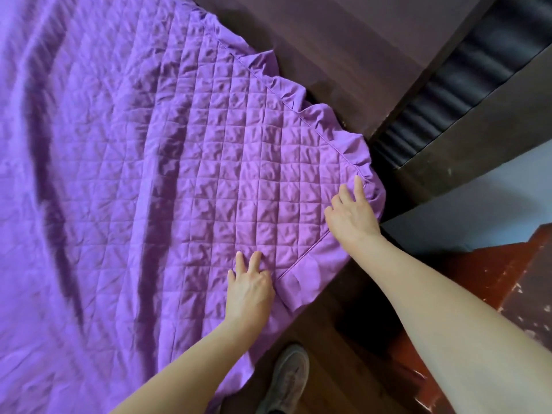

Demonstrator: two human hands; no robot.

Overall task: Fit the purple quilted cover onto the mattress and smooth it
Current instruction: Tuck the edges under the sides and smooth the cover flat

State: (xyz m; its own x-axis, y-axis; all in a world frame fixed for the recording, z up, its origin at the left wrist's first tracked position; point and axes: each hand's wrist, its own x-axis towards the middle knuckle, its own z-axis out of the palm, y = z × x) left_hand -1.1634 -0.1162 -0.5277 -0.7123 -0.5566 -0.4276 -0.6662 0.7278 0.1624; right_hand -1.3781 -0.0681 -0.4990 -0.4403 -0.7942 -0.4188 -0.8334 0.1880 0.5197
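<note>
The purple quilted cover (155, 162) lies spread over the mattress, filling the left and middle of the head view. Wrinkles and long folds run across it. Its ruffled edge (331, 124) hangs along the right side and around the near corner. The mattress itself is hidden under the fabric. My left hand (249, 289) rests flat on the quilted top near the front edge, fingers apart. My right hand (351, 212) presses flat on the corner of the cover, fingertips touching the piped seam beside the ruffle.
A dark wooden bed frame (352, 64) runs beside the ruffle. A dark headboard with black padded ribs (448, 82) stands at the upper right. Below are a red-brown floor (490, 279) and my grey shoe (288, 380) by the bed's front edge.
</note>
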